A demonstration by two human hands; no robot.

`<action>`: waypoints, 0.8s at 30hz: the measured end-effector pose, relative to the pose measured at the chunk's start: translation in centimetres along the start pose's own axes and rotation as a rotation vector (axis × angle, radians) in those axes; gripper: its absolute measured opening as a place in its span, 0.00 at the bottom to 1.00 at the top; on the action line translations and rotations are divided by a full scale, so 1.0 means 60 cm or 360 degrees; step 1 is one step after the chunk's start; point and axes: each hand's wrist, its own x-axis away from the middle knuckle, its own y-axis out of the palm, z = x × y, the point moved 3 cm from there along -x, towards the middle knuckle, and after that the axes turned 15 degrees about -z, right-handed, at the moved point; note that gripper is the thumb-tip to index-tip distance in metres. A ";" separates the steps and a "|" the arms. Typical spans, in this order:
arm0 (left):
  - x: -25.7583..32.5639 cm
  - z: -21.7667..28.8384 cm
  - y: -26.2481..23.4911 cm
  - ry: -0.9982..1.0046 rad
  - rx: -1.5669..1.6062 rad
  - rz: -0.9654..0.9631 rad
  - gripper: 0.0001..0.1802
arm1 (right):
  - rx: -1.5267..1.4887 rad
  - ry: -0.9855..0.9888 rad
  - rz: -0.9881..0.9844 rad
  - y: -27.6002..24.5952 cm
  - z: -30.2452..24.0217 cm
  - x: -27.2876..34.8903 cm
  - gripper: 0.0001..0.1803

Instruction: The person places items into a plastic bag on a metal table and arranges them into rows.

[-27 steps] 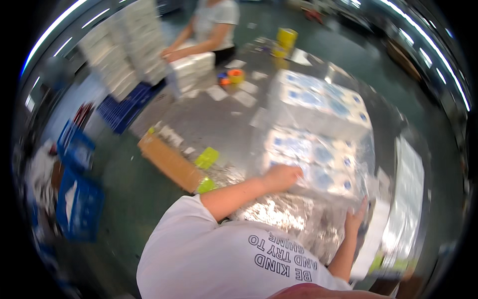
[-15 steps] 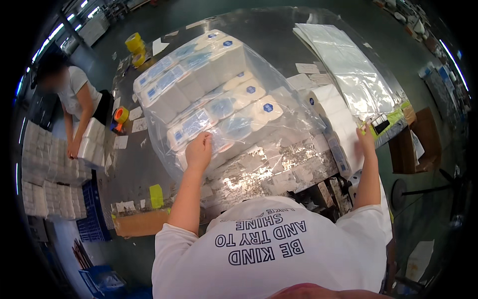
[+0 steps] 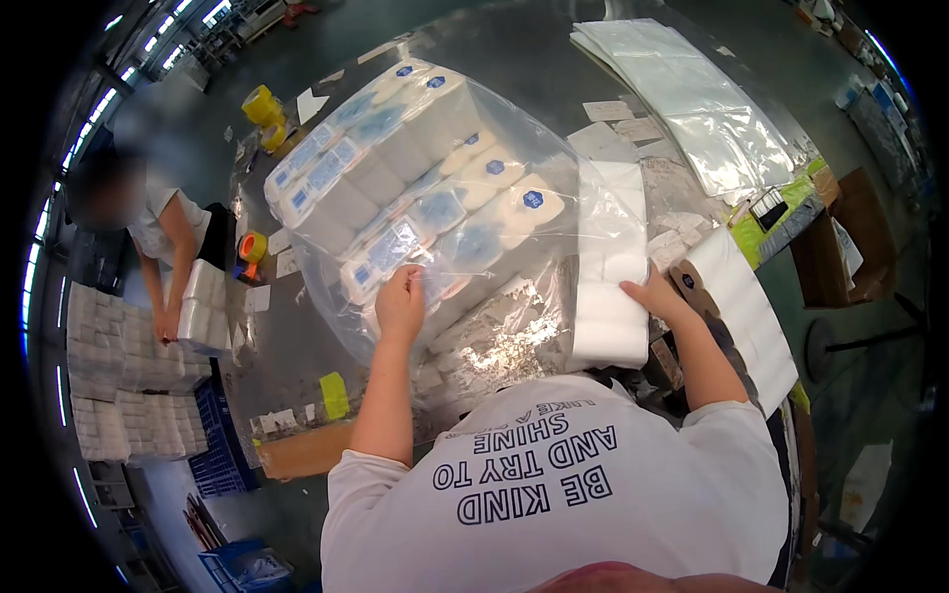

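A big clear plastic bag (image 3: 534, 138) lies on the table, with several white and blue packs of paper rolls (image 3: 435, 212) stacked inside. My left hand (image 3: 400, 301) is closed, pinching the near edge of the bag's mouth. A long white pack of rolls (image 3: 612, 267) stands at the mouth, its left side against or within the film; I cannot tell how far in it is. My right hand (image 3: 656, 295) grips this pack from its right side, thumb on top and the other fingers hidden behind it. Right of that hand lies another pack of rolls (image 3: 743, 316).
Flat clear bags (image 3: 692, 99) are piled at the far right, beside an open cardboard box (image 3: 850, 247). Yellow tape rolls (image 3: 262, 107) and an orange tape roll (image 3: 253, 247) sit along the left edge. A co-worker (image 3: 163, 217) handles white packs at the left.
My right hand has moved left from the table's right side and now holds a white pack at the bag's mouth. My left hand keeps its pinch on the bag. The view has shifted slightly.
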 end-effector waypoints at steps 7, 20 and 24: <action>0.001 0.015 0.003 0.0072 -0.0154 -0.0045 0.10 | -0.1119 -0.0062 -0.0117 0.082 0.029 0.028 0.46; 0.015 0.024 0.004 0.0033 -0.0228 -0.0157 0.12 | -0.1849 0.0307 0.0019 0.208 0.003 -0.063 0.27; 0.013 0.021 0.013 0.0009 -0.0352 -0.0192 0.13 | -0.1631 0.0013 0.0034 0.231 0.013 -0.086 0.26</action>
